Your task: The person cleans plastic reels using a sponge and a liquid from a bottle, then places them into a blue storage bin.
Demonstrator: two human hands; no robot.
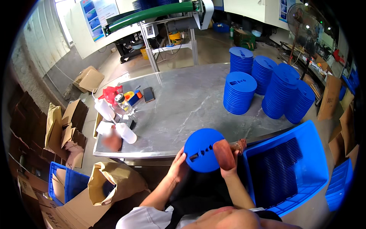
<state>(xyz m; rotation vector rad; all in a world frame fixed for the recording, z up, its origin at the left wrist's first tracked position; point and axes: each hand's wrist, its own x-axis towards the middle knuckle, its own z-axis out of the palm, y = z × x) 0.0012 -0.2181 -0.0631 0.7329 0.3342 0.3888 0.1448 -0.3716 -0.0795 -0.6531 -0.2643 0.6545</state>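
Note:
A round blue plastic disc [202, 142] with several cut-out slots is held over the table's near edge, tilted toward me. My left hand [177, 165] is closed on its left rim, thumb on the face. In my right hand [230, 171] is a reddish-brown, rounded, flat-faced thing [224, 154] with a knobby end; it overlaps the disc's right side. The fingers of that hand are mostly hidden behind it. To the right, a blue crate [314, 152] holds rows of dark blue discs standing on edge.
Several stacks of blue discs [239, 95] stand on the grey table [179, 103]. White squeeze bottles [126, 133], a glass jar [122, 101], tape and a phone [149, 95] are at the left. A paper sack [127, 183] stands below; a green-belted conveyor [152, 15] lies beyond.

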